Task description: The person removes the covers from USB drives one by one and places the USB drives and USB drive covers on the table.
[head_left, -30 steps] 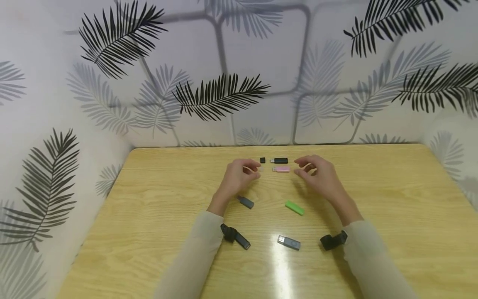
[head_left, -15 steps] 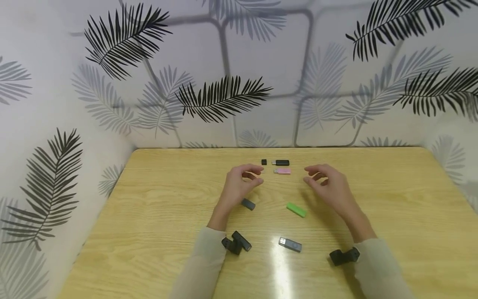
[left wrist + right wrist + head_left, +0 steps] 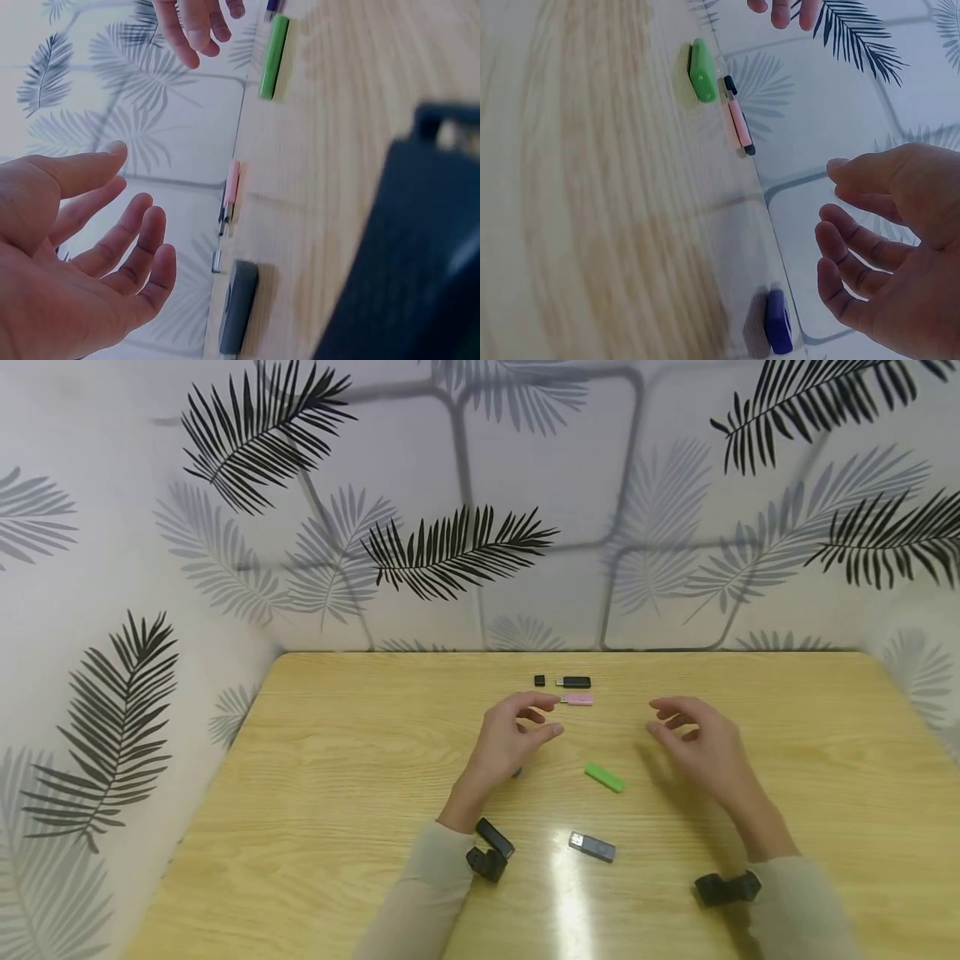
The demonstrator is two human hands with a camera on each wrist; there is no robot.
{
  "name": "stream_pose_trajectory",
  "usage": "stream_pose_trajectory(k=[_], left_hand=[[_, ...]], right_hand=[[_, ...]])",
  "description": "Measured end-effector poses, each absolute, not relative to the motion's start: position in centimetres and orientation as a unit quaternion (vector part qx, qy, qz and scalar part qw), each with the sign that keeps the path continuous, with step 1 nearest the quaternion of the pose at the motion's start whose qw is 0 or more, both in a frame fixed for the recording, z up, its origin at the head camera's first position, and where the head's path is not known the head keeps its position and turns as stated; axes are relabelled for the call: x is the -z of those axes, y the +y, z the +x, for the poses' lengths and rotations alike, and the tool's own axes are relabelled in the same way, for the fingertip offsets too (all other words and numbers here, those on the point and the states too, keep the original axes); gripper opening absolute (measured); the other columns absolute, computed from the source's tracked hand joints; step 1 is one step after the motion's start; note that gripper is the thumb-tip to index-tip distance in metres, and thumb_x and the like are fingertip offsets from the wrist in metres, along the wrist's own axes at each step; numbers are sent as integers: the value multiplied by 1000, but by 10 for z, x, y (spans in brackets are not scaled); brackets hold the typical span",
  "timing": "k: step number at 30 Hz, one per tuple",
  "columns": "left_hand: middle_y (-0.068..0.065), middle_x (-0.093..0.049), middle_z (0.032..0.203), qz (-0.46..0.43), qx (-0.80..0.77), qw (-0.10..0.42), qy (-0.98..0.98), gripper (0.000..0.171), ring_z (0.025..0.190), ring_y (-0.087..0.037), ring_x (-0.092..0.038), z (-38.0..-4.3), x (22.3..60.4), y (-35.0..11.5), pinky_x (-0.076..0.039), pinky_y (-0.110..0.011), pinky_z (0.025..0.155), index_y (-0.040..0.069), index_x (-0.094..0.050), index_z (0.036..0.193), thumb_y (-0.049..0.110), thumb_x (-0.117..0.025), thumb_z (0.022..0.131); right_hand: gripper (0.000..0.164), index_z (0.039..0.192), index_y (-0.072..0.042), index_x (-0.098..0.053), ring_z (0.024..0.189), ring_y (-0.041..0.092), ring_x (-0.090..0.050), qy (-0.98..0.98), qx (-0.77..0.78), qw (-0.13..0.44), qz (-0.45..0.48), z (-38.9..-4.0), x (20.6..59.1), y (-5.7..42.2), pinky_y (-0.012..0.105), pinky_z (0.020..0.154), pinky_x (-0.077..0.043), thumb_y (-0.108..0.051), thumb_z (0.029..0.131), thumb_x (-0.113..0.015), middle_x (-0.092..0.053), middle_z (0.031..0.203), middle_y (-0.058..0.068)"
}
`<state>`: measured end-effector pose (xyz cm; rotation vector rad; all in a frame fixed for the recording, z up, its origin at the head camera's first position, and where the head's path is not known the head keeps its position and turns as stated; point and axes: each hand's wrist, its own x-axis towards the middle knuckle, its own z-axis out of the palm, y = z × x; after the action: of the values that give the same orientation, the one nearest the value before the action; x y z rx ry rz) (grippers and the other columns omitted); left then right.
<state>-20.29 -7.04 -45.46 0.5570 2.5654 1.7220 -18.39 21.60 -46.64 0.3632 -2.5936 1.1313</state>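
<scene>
My left hand hovers over the table, loosely curled and holding nothing, its fingertips beside the metal end of a pink USB stick. Its wrist mostly covers a dark grey USB stick, better seen as a grey stick in the left wrist view. Further right, my right hand is also raised, fingers relaxed around nothing. Behind the pink stick lies a black USB stick with its small black cap to the left. A green stick lies between the hands.
Nearer me lie a grey USB stick and a black stick by the left wrist camera. A purple stick shows in the right wrist view. A leaf-patterned wall covering rises behind the wooden table.
Both hands have moved right, the right one further off from the pink stick. My left hand now covers most of the dark grey stick. The sticks stay in place as the view shifts slightly.
</scene>
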Motion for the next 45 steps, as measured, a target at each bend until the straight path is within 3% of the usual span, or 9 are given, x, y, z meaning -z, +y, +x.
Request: stream_pose_trajectory(k=[5, 13, 16, 21, 24, 29, 38, 45], left_hand=[[-15, -67, 124, 186, -544, 3, 819, 38, 106, -31, -66, -199, 455, -62, -53, -34, 84, 9, -69, 130, 11, -78, 93], [-13, -66, 125, 203, -543, 2, 815, 42, 106, -33, -67, -194, 455, -54, -55, -41, 84, 13, -69, 133, 10, -79, 92], [-14, -66, 124, 207, -545, 1, 813, 43, 106, -33, -66, -192, 454, -50, -55, -40, 84, 15, -68, 134, 10, -78, 92], [-14, -67, 124, 219, -536, 13, 815, 44, 108, -30, -66, -188, 454, -42, -54, -35, 85, 10, -66, 135, 10, -78, 93], [-13, -67, 124, 224, -528, 19, 819, 43, 108, -30, -66, -185, 454, -38, -54, -32, 84, 9, -66, 134, 11, -78, 93], [-13, -66, 125, 235, -524, 21, 818, 42, 108, -31, -66, -181, 453, -33, -55, -35, 85, 7, -66, 133, 11, -77, 93], [-9, -67, 127, 249, -516, 30, 819, 41, 106, -21, -66, -177, 456, -20, -51, -22, 80, 12, -67, 133, 14, -78, 94], [-9, -66, 127, 262, -504, 42, 822, 40, 106, -17, -64, -173, 460, -11, -52, -22, 80, 12, -66, 133, 16, -77, 94]], right_hand=[[27, 119, 2, -70, 90, 25, -66, -904, -387, 137, 117, -181, 468, 228, 13, 70, -51, -10, 95, -74, -71, 108, 19], [29, 119, 4, -69, 86, 0, -59, -903, -399, 124, 98, -174, 469, 244, 9, 69, -50, -10, 94, -75, -69, 104, 21], [31, 120, 4, -68, 86, 6, -61, -905, -400, 116, 90, -169, 469, 248, 10, 69, -50, -11, 94, -76, -69, 103, 21], [37, 123, 4, -65, 91, 32, -68, -915, -389, 85, 68, -160, 469, 256, 14, 71, -50, -16, 95, -76, -68, 106, 22], [41, 125, 5, -63, 94, 39, -69, -924, -370, 69, 61, -156, 471, 259, 18, 70, -49, -20, 94, -77, -69, 105, 22], [44, 122, 5, -64, 88, 35, -70, -936, -342, 54, 59, -154, 473, 262, 23, 67, -50, -18, 89, -82, -72, 99, 20], [42, 118, 9, -66, 87, 34, -69, -942, -330, 5, 66, -156, 472, 261, 39, 75, -55, -12, 86, -83, -71, 98, 21], [34, 113, 10, -68, 85, 33, -69, -942, -325, -9, 76, -155, 472, 260, 36, 71, -56, -3, 84, -81, -71, 95, 20]])
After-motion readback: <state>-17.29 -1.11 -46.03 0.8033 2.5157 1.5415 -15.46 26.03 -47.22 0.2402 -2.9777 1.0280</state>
